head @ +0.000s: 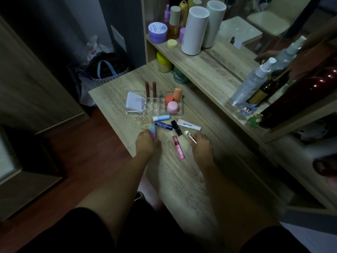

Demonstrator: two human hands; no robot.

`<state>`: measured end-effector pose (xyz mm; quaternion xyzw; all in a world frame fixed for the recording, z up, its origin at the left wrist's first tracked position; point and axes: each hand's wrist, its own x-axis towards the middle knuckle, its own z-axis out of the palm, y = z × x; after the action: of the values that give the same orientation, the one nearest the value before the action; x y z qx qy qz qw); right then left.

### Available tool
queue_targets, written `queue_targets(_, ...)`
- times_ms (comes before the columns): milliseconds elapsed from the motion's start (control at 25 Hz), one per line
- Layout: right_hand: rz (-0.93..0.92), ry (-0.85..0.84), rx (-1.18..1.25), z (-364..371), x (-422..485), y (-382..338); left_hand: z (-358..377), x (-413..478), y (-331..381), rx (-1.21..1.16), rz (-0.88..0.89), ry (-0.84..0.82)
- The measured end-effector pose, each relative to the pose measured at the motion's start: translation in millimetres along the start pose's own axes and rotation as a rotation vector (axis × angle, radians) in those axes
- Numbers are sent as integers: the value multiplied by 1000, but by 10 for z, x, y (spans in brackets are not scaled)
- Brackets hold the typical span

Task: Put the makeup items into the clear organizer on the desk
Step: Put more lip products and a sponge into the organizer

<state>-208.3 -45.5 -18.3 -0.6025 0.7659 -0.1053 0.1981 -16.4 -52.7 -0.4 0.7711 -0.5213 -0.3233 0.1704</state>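
left hand (145, 143) grip closed round a blue-pink tube (153, 131). right hand (201, 143) grip pinches a gold stick (190, 136). clear organizer (155, 104) at 12 o'clock on worktop (182, 179), partly filled. pink tube (178, 147) lies between hands.

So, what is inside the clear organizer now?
The clear plastic organizer holds a white flat compact at its left end, two brown lipstick tubes standing upright, and three orange and pink round containers at its right end. The near slots look empty.
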Motion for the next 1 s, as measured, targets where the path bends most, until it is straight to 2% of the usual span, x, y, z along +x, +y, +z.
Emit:
queue_targets(80,-68,29,71,-19,-12,19,-36,-5,-18,-95,-11,1)
queue_targets(240,-247,52,346,-140,-3,-148,-220,49,49,-258,39,111)
queue_targets(520,-82,125,840,-291,508,-957,-746,531,323,-415,118,296)
queue_targets(720,-92,117,797,-182,857,-1163,-837,812,344,-371,132,311)
queue_targets(1000,-132,98,724,-64,1122,-1310,-736,1051,335,-260,161,248)
